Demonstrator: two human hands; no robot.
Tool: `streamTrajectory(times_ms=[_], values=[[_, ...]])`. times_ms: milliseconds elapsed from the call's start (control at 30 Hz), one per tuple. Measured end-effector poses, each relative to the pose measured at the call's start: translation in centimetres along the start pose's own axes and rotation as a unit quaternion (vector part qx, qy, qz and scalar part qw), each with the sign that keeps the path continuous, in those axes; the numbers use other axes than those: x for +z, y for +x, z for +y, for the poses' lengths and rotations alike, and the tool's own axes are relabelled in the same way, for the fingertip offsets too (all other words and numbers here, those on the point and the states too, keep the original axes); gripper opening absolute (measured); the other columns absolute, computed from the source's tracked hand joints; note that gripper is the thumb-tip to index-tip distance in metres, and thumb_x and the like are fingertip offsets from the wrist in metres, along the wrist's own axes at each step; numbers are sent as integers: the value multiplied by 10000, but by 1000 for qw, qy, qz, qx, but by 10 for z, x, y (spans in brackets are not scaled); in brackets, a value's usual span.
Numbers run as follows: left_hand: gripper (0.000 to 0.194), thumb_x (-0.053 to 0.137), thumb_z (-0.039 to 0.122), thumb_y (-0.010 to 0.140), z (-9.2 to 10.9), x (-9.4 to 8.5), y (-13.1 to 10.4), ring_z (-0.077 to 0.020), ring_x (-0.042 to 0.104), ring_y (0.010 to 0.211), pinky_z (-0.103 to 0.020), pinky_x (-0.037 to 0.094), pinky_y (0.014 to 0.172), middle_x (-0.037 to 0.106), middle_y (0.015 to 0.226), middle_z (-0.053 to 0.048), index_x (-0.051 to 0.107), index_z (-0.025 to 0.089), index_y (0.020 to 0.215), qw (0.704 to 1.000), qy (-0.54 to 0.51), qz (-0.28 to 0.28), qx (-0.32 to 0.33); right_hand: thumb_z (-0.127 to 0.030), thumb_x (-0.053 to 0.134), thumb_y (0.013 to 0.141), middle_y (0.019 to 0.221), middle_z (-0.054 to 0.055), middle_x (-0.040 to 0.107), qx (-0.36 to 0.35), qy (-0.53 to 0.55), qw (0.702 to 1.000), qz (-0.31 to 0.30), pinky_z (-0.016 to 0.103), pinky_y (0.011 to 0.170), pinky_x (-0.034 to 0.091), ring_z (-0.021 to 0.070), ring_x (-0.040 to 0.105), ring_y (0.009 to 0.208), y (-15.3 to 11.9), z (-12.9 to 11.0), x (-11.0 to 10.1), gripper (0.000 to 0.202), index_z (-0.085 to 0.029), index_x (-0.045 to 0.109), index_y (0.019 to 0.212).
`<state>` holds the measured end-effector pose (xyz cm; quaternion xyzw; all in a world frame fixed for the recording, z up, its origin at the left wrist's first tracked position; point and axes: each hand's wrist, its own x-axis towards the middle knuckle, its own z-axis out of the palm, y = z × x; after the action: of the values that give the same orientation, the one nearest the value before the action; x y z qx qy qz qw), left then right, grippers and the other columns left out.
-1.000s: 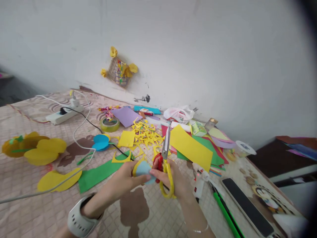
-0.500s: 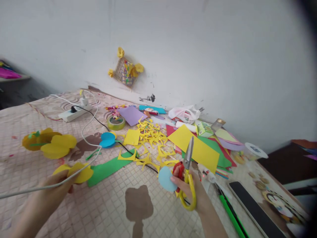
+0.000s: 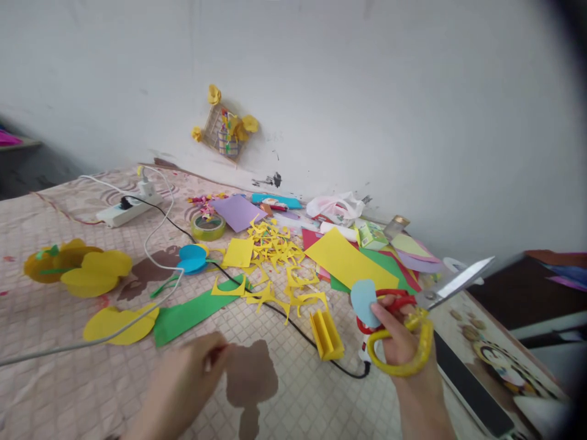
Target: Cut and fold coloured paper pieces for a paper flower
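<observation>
My right hand [image 3: 403, 342] holds a pair of scissors [image 3: 415, 308] with one red and one yellow handle. The blades point right and up, away from the fingers. Thumb and fingers of this hand also pinch a light blue paper piece [image 3: 364, 302] with rounded edges. Lower left of the middle, my left hand [image 3: 197, 366] hovers over the table with its fingers curled together, and nothing shows in them. Beyond it lies a yellow paper petal piece [image 3: 120, 322], partly crossed by a white cable. A folded yellow paper strip [image 3: 326, 335] stands between the hands.
Yellow paper scraps [image 3: 275, 244] cover the table's middle. A green strip [image 3: 197, 310], a blue paper shape [image 3: 192, 259] and yellow paper flowers [image 3: 96, 272] lie left. A tape roll [image 3: 208, 227] and power strip [image 3: 131, 211] sit farther back. A black cable [image 3: 293, 330] runs across.
My left hand has let go of the yellow petal piece and moved right. My right hand has moved right with the scissors and blue piece, the blades tipping rightward. The folded yellow strip is now uncovered.
</observation>
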<state>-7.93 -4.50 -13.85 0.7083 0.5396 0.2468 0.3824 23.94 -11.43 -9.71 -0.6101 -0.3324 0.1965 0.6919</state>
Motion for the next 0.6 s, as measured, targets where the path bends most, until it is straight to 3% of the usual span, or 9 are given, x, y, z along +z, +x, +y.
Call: streamTrajectory(times_ms=[100,200,333,433,500,600], values=[[376,510,392,829,61,40,15,-164,469,498,-284,213,527,572,519,-24,530,207,502,992,64,-90,64,-325,786,705,794,-1,582,7,-6,1000,-4,262,565,514,164,587,698,-4,-1,-4,257,-220,567,790],[396,496,453,851,93,69,37,-147,449,503,-289,223,527,551,531,-5,562,204,550,986,46,-131,94,-343,798,688,746,-6,586,17,-14,1000,-19,252,498,483,141,556,593,-9,-3,-7,269,-211,574,758],[360,570,424,839,99,93,62,-166,535,537,-278,325,512,583,542,-10,610,175,583,974,34,-212,67,-339,782,708,725,-7,582,20,-32,998,-45,246,494,476,133,551,578,-15,-11,-11,240,-202,589,742],[244,580,359,898,94,102,69,-206,649,776,-329,517,673,687,891,-50,674,136,929,958,22,-286,23,-342,769,722,686,-16,575,34,-42,996,-66,243,458,464,123,528,517,-15,-13,-15,230,-201,588,723],[303,586,329,914,90,105,69,-230,640,956,-416,548,799,629,1152,-80,596,153,1161,947,11,-320,-4,-345,768,723,681,-16,580,40,-40,996,-71,242,457,466,122,528,507,-13,-11,-17,233,-203,583,714],[339,590,318,914,87,108,70,-241,624,1012,-443,540,835,597,1220,-92,564,167,1216,938,-7,-346,-32,-351,767,722,645,-16,564,46,-37,994,-88,245,452,463,127,520,497,-11,-7,-18,239,-202,582,696]])
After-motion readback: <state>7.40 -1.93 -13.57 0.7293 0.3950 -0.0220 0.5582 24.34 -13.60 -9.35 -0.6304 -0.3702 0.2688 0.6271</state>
